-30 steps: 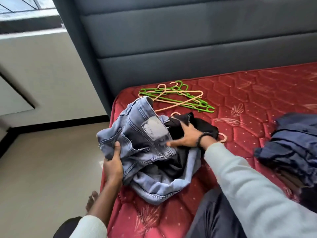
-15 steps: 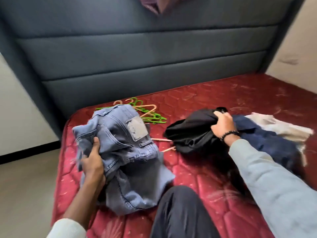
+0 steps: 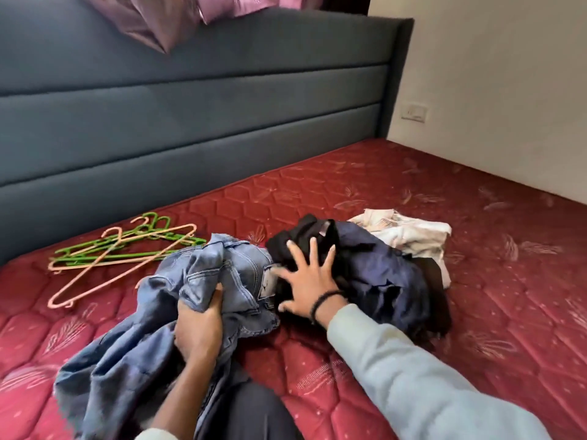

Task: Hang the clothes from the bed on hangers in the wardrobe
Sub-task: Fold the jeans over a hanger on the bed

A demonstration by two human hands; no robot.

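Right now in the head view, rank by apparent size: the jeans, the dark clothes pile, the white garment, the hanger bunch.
1. jeans, though nearest the camera, which inflates them
2. dark clothes pile
3. hanger bunch and white garment look too alike to rank; the garment is partly hidden behind the pile.

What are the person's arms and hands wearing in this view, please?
The right arm wears a long pale blue-grey sleeve of soft, fleecy-looking fabric reaching the wrist, where a thin black band sits just behind the right hand. The left forearm is bare down to the left hand, with only a pale cuff showing at the bottom edge. Both hands are bare, with no rings visible.
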